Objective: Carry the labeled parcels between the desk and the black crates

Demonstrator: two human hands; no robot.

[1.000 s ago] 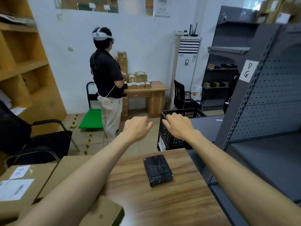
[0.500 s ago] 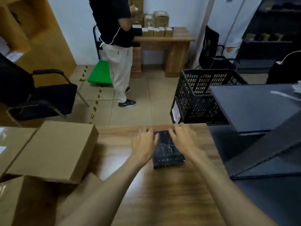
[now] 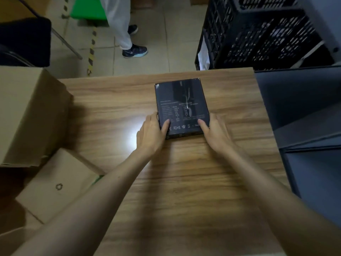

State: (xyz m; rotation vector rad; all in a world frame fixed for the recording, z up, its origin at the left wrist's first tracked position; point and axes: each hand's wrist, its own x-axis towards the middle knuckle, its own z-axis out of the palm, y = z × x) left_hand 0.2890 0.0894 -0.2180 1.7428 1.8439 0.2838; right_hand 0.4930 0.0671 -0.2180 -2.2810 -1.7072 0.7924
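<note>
A flat black parcel (image 3: 181,106) with white print lies on the wooden desk (image 3: 184,182) near its far edge. My left hand (image 3: 150,134) grips the parcel's near left corner, thumb on top and fingers down its side. My right hand (image 3: 215,134) grips the near right corner the same way. The parcel still rests on the desk. A black crate (image 3: 258,34) stands on the floor just beyond the desk's far right corner.
Brown cardboard boxes (image 3: 31,115) sit at the desk's left, a smaller one (image 3: 57,185) nearer me. Dark grey shelving (image 3: 304,126) runs along the right. A person's legs (image 3: 123,28) stand on the tiled floor ahead, beside a black chair (image 3: 24,39).
My view has tilted down onto the desk. Both hands came down from mid-air, slid back along the parcel and now hold its near corners.
</note>
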